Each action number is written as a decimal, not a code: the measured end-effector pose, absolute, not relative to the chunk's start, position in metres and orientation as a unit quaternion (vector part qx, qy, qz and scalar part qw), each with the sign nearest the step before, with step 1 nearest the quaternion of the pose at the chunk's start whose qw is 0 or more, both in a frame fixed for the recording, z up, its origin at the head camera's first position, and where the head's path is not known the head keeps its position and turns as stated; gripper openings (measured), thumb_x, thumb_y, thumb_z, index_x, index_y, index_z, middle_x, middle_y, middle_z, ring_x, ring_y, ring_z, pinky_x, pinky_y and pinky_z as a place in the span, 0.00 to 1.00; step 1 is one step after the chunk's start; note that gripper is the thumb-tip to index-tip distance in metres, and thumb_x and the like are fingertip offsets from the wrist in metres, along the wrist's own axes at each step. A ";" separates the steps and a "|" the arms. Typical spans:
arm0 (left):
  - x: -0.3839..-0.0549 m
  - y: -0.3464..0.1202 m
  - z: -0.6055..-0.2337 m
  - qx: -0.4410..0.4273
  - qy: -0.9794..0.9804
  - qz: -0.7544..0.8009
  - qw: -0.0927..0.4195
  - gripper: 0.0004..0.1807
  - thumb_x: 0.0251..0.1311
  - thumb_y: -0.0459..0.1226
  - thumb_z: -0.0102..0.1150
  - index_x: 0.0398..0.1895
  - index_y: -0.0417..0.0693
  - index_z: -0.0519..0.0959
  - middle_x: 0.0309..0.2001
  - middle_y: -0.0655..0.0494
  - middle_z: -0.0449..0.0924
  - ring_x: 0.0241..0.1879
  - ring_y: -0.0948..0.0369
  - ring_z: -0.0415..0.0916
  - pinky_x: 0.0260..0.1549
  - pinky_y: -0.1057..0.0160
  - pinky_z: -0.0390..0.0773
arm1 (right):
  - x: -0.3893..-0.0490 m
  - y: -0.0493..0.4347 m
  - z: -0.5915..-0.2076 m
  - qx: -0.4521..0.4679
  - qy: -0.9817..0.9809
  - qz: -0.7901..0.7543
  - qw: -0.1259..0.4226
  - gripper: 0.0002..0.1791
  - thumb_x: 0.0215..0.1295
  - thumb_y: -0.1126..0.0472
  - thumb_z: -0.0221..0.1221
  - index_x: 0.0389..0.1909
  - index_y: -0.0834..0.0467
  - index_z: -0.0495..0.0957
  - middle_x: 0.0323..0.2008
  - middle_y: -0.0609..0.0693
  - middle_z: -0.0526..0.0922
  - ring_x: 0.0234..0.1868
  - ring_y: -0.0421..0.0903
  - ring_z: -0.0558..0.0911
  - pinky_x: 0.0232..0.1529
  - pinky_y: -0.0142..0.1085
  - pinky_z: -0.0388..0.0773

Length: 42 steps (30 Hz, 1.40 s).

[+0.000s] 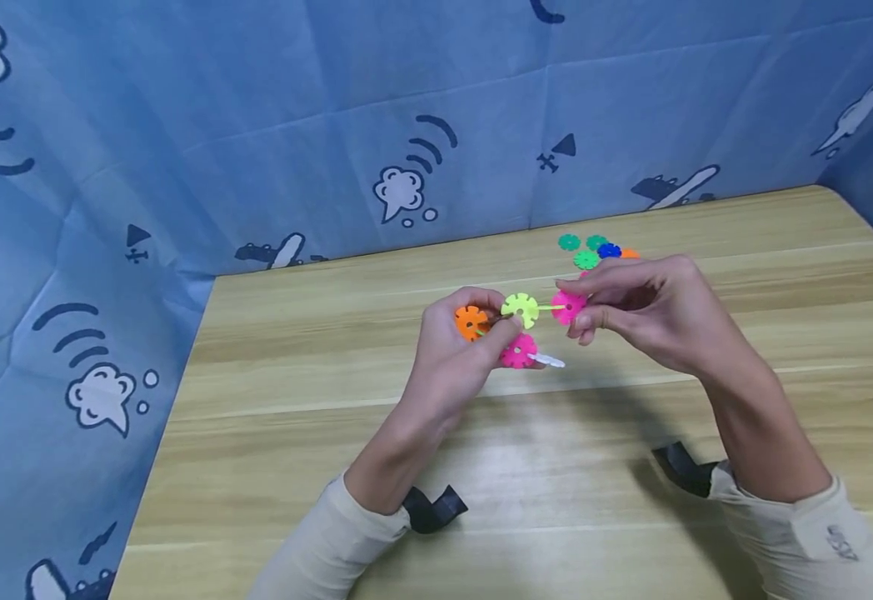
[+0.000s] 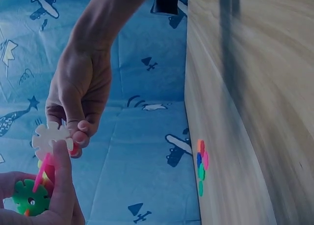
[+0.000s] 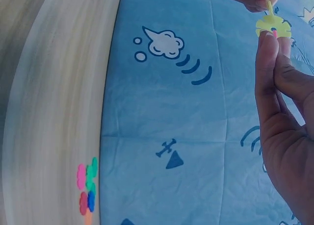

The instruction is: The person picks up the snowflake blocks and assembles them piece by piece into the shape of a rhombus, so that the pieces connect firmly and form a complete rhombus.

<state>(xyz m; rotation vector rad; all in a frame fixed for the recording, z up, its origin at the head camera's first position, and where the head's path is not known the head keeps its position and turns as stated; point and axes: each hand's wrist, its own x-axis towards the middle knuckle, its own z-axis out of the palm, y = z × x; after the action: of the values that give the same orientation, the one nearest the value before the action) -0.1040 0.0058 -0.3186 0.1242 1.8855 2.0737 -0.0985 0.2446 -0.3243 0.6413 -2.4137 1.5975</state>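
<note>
My left hand [image 1: 447, 354] grips a joined string of notched plastic snowflake discs. Among them are an orange disc [image 1: 471, 322], a yellow-green disc [image 1: 520, 305], a pink disc [image 1: 517, 353] and a white disc [image 1: 549, 361] seen edge-on. The left wrist view also shows a green disc [image 2: 30, 196] by the palm. My right hand [image 1: 661, 312] pinches another pink disc [image 1: 569, 308] between thumb and fingers. An edge-on yellow disc [image 1: 551, 307] bridges it to the yellow-green one. Both hands are raised above the table, close together.
Loose snowflake discs lie at the table's back edge behind my right hand, including a green disc [image 1: 569, 242], a blue disc [image 1: 609, 250] and an orange disc [image 1: 630, 253]. A blue patterned cloth [image 1: 316, 167] hangs behind the wooden table [image 1: 271, 367]. Black straps [image 1: 436, 510] stick out at both cuffs.
</note>
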 end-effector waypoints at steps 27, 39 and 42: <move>-0.113 0.005 -0.322 0.029 0.611 0.763 0.208 0.10 0.71 0.26 0.63 0.52 0.39 0.79 0.53 0.49 0.76 0.45 0.57 0.81 0.44 0.62 0.92 | -0.145 0.281 -0.385 0.043 -0.945 0.296 -0.135 0.40 0.80 0.69 0.55 0.86 0.64 0.47 0.82 0.73 0.56 0.82 0.76 0.57 0.78 0.71 0.58; -0.111 0.006 -0.321 0.028 0.606 0.767 0.212 0.10 0.69 0.25 0.63 0.51 0.40 0.80 0.50 0.51 0.77 0.43 0.59 0.81 0.39 0.68 0.89 | -0.146 0.281 -0.395 0.132 -0.958 0.222 -0.126 0.14 0.63 0.80 0.64 0.49 0.69 0.82 0.44 0.62 0.86 0.48 0.60 0.82 0.57 0.62 0.83; -0.111 0.006 -0.321 0.032 0.597 0.773 0.212 0.10 0.69 0.24 0.62 0.51 0.38 0.79 0.50 0.51 0.77 0.42 0.59 0.81 0.39 0.68 0.90 | -0.146 0.280 -0.396 0.115 -0.959 0.219 -0.140 0.14 0.60 0.82 0.65 0.46 0.69 0.80 0.41 0.61 0.86 0.45 0.58 0.82 0.55 0.61 0.84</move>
<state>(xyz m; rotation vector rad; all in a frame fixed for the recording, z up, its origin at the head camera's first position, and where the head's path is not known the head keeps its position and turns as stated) -0.1109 0.0059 -0.3215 0.0881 1.6581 2.1468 -0.1459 0.2800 -0.3955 0.3970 -3.3132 0.7567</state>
